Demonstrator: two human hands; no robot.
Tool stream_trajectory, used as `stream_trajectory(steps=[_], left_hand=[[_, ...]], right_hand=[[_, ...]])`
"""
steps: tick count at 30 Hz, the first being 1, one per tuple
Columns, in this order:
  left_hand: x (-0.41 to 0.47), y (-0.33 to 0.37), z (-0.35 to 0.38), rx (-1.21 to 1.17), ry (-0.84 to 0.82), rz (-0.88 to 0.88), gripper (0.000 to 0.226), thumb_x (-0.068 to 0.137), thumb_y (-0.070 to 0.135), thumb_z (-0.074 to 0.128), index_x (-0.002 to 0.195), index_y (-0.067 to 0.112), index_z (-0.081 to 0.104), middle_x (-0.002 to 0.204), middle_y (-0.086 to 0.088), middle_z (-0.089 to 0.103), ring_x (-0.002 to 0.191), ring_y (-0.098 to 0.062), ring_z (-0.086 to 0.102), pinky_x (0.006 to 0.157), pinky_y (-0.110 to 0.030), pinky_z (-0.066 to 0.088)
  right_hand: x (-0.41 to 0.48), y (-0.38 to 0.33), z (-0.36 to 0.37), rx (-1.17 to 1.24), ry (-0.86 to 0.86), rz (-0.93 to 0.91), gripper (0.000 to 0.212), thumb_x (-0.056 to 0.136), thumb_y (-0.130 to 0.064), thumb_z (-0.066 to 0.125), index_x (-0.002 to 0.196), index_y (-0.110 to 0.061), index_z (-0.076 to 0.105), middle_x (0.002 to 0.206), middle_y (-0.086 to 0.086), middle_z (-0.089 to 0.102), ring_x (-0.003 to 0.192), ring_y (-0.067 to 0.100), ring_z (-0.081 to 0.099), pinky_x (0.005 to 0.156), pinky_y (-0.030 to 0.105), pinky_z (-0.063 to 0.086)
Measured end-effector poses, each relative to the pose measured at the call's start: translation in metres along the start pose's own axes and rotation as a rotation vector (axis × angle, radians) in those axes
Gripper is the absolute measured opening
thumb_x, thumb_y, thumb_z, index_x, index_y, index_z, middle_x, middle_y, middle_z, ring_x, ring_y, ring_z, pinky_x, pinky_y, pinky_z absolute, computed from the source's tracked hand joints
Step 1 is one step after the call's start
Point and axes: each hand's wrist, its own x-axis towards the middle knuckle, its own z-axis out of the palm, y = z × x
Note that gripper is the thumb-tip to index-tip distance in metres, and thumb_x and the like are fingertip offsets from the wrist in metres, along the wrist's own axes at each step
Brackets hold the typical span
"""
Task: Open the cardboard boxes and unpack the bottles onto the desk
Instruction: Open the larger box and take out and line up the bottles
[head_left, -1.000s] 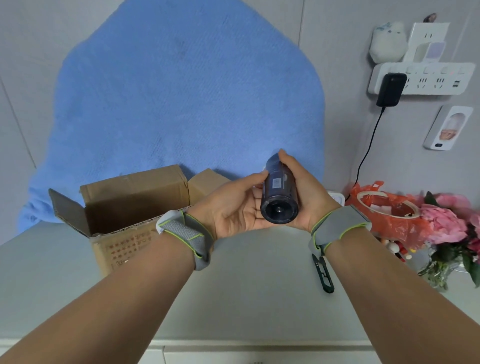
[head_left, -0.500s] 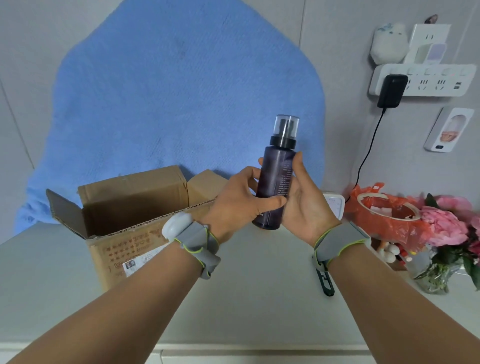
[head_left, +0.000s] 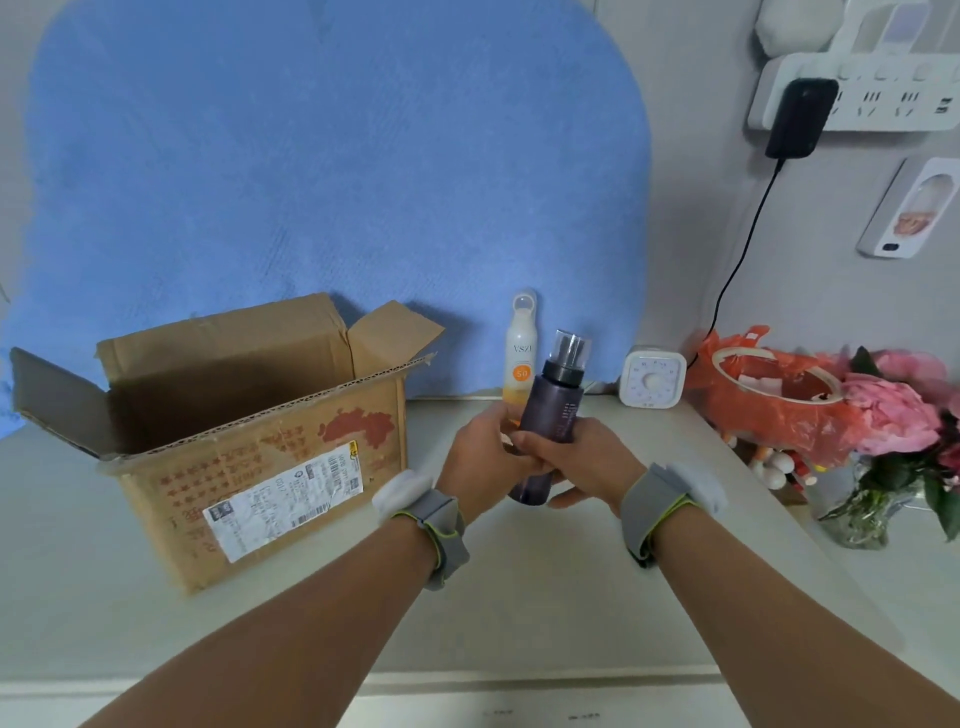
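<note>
A dark purple spray bottle (head_left: 551, 410) with a clear cap stands nearly upright above the desk (head_left: 519, 597), tilted slightly right. My left hand (head_left: 485, 457) grips its lower body from the left, and my right hand (head_left: 576, 462) grips it from the right, fingers curled round it. Behind it a white and orange sunscreen bottle (head_left: 520, 348) stands upright at the back of the desk. To the left sits a cardboard box (head_left: 249, 457) with its flaps open; its inside is in shadow.
A small white timer (head_left: 653, 378) stands at the back right. An orange plastic bag (head_left: 769, 400) and a vase of pink flowers (head_left: 893, 441) crowd the right edge. A blue towel (head_left: 322, 156) hangs on the wall, beside a power strip (head_left: 852, 98) with a black charger.
The purple bottle has turned from pointing its base at me to upright, then come down lower toward the desk. The view has tipped down, and the sunscreen bottle and timer now show.
</note>
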Motion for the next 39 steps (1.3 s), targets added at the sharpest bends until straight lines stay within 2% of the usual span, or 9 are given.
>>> stream_trajectory(steps=[4, 7, 10, 14, 18, 20, 26, 36, 39], left_hand=[[0.017, -0.008, 0.006, 0.124, -0.025, -0.034, 0.045, 0.071, 0.021, 0.081, 0.113, 0.018, 0.066, 0.1, -0.001, 0.071, 0.091, -0.021, 0.068, 0.083, -0.036, 0.057], [0.03, -0.015, 0.01, 0.204, 0.07, -0.078, 0.045, 0.074, 0.023, 0.077, 0.117, 0.015, 0.065, 0.103, -0.008, 0.072, 0.095, -0.027, 0.067, 0.086, -0.039, 0.055], [0.045, -0.024, 0.011, 0.227, 0.185, -0.146, 0.046, 0.078, 0.024, 0.074, 0.12, 0.012, 0.062, 0.107, -0.012, 0.07, 0.1, -0.031, 0.066, 0.087, -0.041, 0.054], [0.067, -0.041, 0.009, 0.128, 0.249, -0.203, 0.054, 0.076, 0.024, 0.078, 0.124, 0.01, 0.057, 0.116, -0.01, 0.068, 0.106, -0.029, 0.064, 0.086, -0.031, 0.05], [0.09, -0.054, 0.009, 0.09, 0.299, -0.226, 0.058, 0.075, 0.019, 0.08, 0.127, 0.012, 0.055, 0.124, -0.009, 0.066, 0.114, -0.028, 0.061, 0.092, -0.031, 0.046], [0.101, -0.058, 0.01, 0.077, 0.325, -0.229, 0.057, 0.077, 0.016, 0.079, 0.128, 0.011, 0.054, 0.126, -0.01, 0.065, 0.117, -0.029, 0.06, 0.094, -0.032, 0.045], [0.123, -0.061, 0.014, 0.088, 0.337, -0.258, 0.052, 0.081, 0.015, 0.074, 0.129, 0.01, 0.052, 0.128, -0.011, 0.063, 0.118, -0.031, 0.058, 0.095, -0.035, 0.045], [0.115, -0.049, 0.012, 0.209, 0.256, -0.373, 0.054, 0.085, 0.02, 0.071, 0.131, 0.003, 0.05, 0.13, -0.017, 0.06, 0.118, -0.033, 0.058, 0.098, -0.039, 0.048], [0.1, -0.044, 0.008, 0.227, 0.208, -0.396, 0.055, 0.085, 0.022, 0.071, 0.13, 0.001, 0.048, 0.128, -0.018, 0.06, 0.116, -0.034, 0.058, 0.092, -0.036, 0.046]], right_hand=[[0.019, 0.006, 0.006, -0.133, 0.101, -0.074, 0.044, 0.075, -0.045, 0.075, 0.11, -0.019, 0.067, 0.095, 0.007, 0.073, 0.078, 0.022, 0.072, 0.062, 0.039, 0.062], [0.037, 0.006, 0.014, -0.13, 0.115, -0.129, 0.046, 0.075, -0.039, 0.077, 0.113, -0.015, 0.066, 0.096, 0.009, 0.071, 0.076, 0.024, 0.072, 0.067, 0.039, 0.062], [0.057, 0.011, 0.018, -0.027, 0.088, -0.126, 0.046, 0.08, -0.034, 0.075, 0.117, -0.01, 0.062, 0.105, 0.012, 0.07, 0.091, 0.025, 0.069, 0.081, 0.043, 0.059], [0.082, 0.029, 0.025, -0.04, 0.168, -0.029, 0.051, 0.087, -0.051, 0.06, 0.117, -0.009, 0.059, 0.114, 0.011, 0.067, 0.107, 0.029, 0.062, 0.096, 0.047, 0.05], [0.099, 0.046, 0.029, -0.196, 0.186, -0.018, 0.032, 0.092, -0.036, 0.058, 0.11, -0.01, 0.059, 0.109, 0.007, 0.067, 0.102, 0.024, 0.061, 0.084, 0.028, 0.044], [0.106, 0.05, 0.028, -0.243, 0.193, -0.02, 0.024, 0.09, -0.026, 0.061, 0.109, -0.011, 0.06, 0.108, 0.006, 0.067, 0.103, 0.023, 0.061, 0.081, 0.024, 0.041], [0.118, 0.053, 0.024, -0.272, 0.169, -0.004, 0.019, 0.086, -0.013, 0.064, 0.105, -0.011, 0.063, 0.112, 0.008, 0.067, 0.107, 0.024, 0.061, 0.092, 0.029, 0.044], [0.118, 0.053, 0.024, -0.312, 0.153, -0.014, 0.022, 0.085, -0.012, 0.065, 0.107, -0.011, 0.061, 0.111, 0.009, 0.067, 0.106, 0.024, 0.061, 0.093, 0.029, 0.044], [0.113, 0.05, 0.023, -0.31, 0.147, -0.016, 0.022, 0.087, -0.01, 0.063, 0.109, -0.009, 0.061, 0.114, 0.01, 0.065, 0.108, 0.025, 0.059, 0.091, 0.026, 0.042]])
